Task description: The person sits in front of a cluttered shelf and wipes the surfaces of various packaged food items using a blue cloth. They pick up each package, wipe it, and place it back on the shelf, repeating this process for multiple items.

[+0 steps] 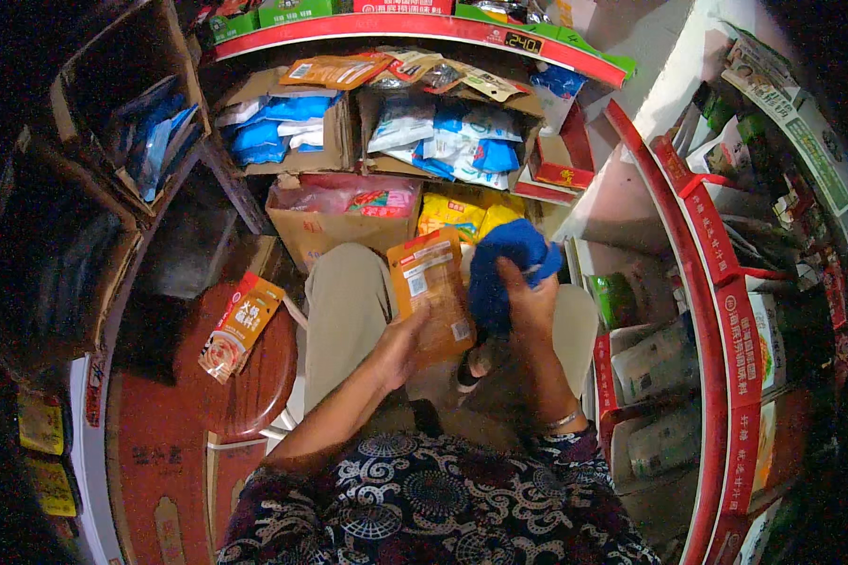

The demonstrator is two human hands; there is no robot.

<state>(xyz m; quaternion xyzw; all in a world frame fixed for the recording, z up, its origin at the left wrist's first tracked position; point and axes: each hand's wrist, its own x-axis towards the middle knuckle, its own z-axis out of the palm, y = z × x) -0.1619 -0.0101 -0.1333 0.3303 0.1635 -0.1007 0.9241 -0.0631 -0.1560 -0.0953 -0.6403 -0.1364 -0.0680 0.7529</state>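
My left hand [404,349] grips the lower left edge of an orange food pouch [434,293], which is held upright above my knees with a printed code panel facing me. Just to its right, my right hand [533,304] clutches a bunched blue cloth [505,258]. The cloth is apart from the pouch or barely beside it; the exact gap is hard to tell. On a round reddish-brown stool [268,381] to my left lies another orange pouch [242,325] with a food picture on its front; at least one more seems to lie under it.
Ahead, cardboard boxes [297,159] hold blue and white bags [459,138]. A lower carton [343,226] holds pink packets, beside yellow packets [452,215]. Red-edged shelving [721,311] curves close along my right. Another red shelf edge [410,27] crosses above the boxes. An open carton [131,134] stands far left.
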